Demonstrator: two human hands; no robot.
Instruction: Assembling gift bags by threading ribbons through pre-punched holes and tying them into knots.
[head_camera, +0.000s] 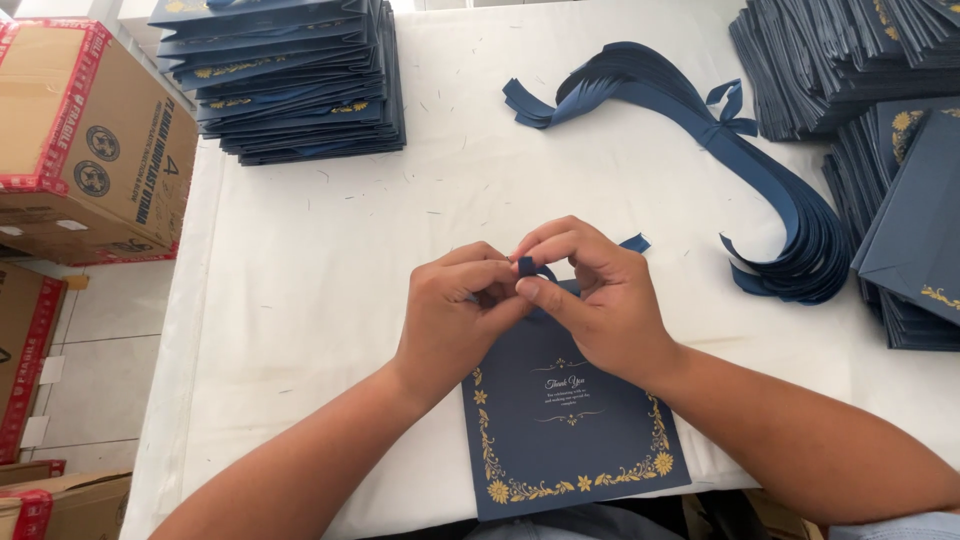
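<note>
A flat navy paper bag (570, 430) with a gold floral border lies on the white table (330, 300) near its front edge. My left hand (455, 315) and my right hand (590, 295) meet at the bag's top edge. Both pinch a navy ribbon (535, 268) there; a loop of it shows between my fingertips and one end (635, 243) sticks out behind my right hand. The bag's top edge is hidden under my fingers.
A bundle of navy ribbon strips (700, 120) curves across the table's far right. Stacks of navy bags stand at back left (290, 80) and along the right (900, 210). Cardboard boxes (90, 140) sit off the table's left side.
</note>
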